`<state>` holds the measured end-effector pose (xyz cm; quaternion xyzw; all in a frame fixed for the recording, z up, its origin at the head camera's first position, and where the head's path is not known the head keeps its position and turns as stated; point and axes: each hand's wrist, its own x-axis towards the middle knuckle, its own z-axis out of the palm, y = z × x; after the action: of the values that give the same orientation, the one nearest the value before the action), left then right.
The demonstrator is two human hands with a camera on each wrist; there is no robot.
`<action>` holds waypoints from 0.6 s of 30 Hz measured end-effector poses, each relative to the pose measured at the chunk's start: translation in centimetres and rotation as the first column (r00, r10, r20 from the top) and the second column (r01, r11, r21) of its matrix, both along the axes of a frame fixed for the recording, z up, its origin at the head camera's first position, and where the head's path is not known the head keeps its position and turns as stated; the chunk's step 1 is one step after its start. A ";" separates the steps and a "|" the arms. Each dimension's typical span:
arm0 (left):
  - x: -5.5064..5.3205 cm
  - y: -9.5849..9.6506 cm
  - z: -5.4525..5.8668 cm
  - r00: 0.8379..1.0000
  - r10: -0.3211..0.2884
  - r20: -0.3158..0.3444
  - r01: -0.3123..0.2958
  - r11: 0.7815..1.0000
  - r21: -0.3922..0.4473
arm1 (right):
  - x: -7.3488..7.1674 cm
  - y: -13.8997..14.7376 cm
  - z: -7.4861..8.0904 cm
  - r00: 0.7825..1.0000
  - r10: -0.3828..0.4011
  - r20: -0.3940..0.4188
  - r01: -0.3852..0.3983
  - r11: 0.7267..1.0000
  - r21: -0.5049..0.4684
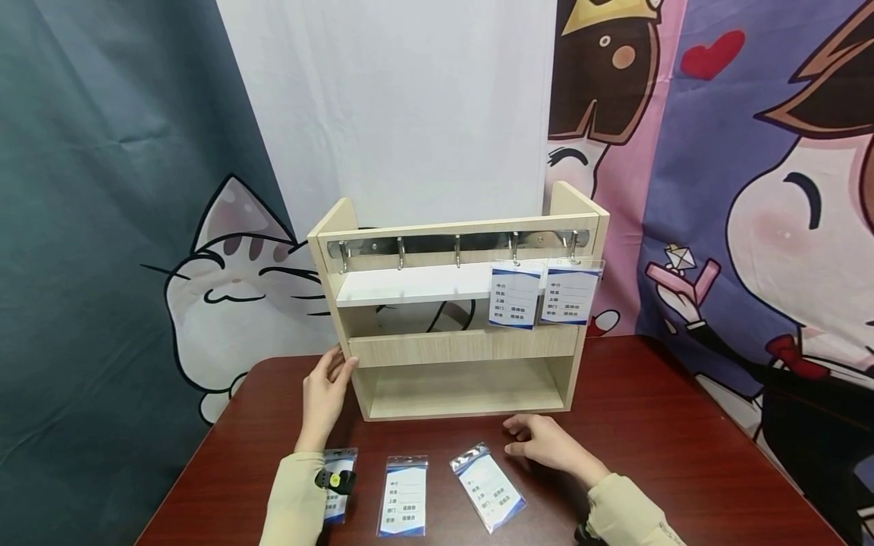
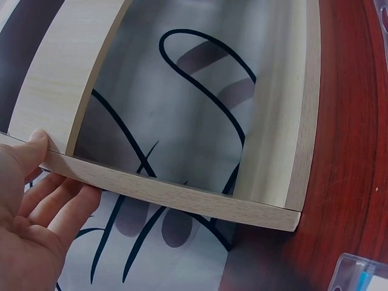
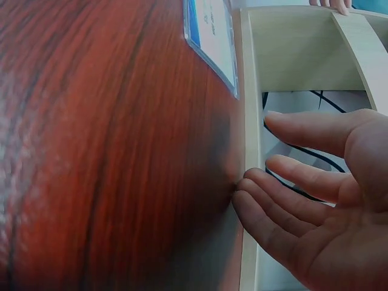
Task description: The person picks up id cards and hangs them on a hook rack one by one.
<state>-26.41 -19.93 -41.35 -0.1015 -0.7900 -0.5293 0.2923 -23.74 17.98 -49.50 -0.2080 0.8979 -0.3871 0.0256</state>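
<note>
While two badges on five-hook rail, three on table

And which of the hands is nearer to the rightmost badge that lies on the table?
The right hand. It is just beside the badge, on its right, without touching it. The left hand is farther, to the left, holding the left side of the wooden shelf.

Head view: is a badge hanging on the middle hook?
No, the middle hook holds nothing; the hanging badges are on the two rightmost hooks.
</note>
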 end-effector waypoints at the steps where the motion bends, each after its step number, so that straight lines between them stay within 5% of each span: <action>1: 0.0 0.0 0.0 1.000 0.000 0.001 0.000 1.000 0.001 | 0.0 0.0 0.0 1.000 0.007 0.006 -0.007 1.000 -0.004; 18: -0.2 -0.1 0.0 1.000 0.005 0.014 -0.005 1.000 0.000 | -0.1 -1.3 0.3 0.997 0.065 0.042 -0.066 0.997 0.034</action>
<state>-26.57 -20.00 -41.36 -0.0959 -0.7923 -0.5292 0.2881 -23.81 16.70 -49.19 -0.2290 0.8966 -0.3742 0.0602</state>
